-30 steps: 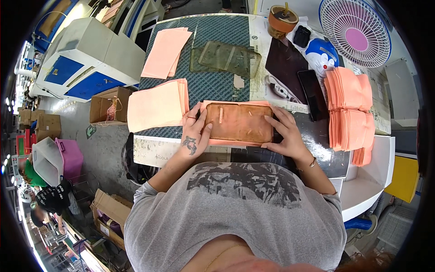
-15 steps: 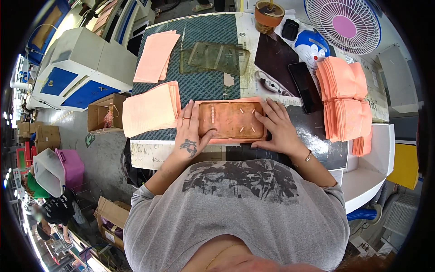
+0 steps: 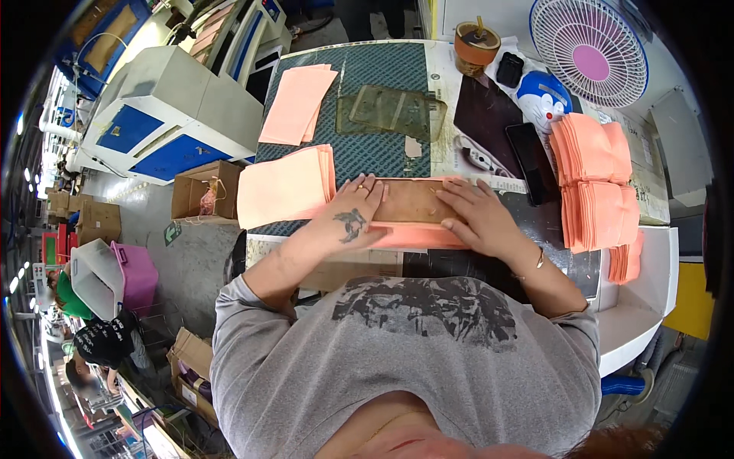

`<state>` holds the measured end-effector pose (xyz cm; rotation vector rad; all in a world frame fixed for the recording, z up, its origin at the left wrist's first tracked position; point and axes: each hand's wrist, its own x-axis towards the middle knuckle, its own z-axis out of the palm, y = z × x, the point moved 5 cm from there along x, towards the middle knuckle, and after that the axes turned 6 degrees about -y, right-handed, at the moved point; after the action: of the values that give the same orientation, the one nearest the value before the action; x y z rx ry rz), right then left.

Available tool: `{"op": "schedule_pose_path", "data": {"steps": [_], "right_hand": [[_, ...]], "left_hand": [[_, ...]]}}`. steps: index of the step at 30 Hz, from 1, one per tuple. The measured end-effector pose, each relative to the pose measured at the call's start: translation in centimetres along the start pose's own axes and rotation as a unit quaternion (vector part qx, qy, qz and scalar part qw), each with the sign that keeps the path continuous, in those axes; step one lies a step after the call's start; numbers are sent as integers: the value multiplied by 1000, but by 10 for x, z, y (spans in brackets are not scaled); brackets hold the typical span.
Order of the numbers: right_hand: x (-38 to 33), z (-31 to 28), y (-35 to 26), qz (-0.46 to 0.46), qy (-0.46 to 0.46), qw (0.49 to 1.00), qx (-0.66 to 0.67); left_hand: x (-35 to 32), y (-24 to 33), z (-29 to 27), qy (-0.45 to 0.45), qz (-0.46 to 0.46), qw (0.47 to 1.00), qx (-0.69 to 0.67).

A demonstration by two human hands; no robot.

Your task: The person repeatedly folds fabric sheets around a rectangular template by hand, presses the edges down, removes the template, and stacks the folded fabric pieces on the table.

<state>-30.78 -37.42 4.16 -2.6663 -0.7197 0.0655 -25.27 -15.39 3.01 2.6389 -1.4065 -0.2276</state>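
Observation:
A brown rectangular plate lies flat on a pink sheet near the front edge of the worktable. My left hand presses flat on the plate's left end, fingers spread. On the plate's right end rests my right hand, also flat with fingers apart. Neither hand grips anything; both lie on top of the plate.
A stack of pink sheets sits left of my hands, more pink sheets farther back, and folded pink piles at the right. A clear template, dark phone, round brown pot and fan lie beyond. A blue-white machine stands left.
The camera has dipped, so the table sits lower and closer in view. My hands have slid inward along the brown plate, flattening on it instead of holding its ends.

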Motion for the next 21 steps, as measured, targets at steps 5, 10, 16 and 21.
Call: {"op": "schedule_pose_path", "data": {"steps": [5,10,16,21], "right_hand": [[41,-41,40,42,166,961,215],[90,1,102,147,139,978,-51],[114,21,111,122,139,982,-51],[119,17,94,81,182,976,-91]], "left_hand": [[30,-86,-54,137,-160,911,-355],[7,-224,-61,303,-360,767,-436],[10,-257,-51,207,-437,868,-112],[86,-149,-40,81,-222,949,-210]]}}
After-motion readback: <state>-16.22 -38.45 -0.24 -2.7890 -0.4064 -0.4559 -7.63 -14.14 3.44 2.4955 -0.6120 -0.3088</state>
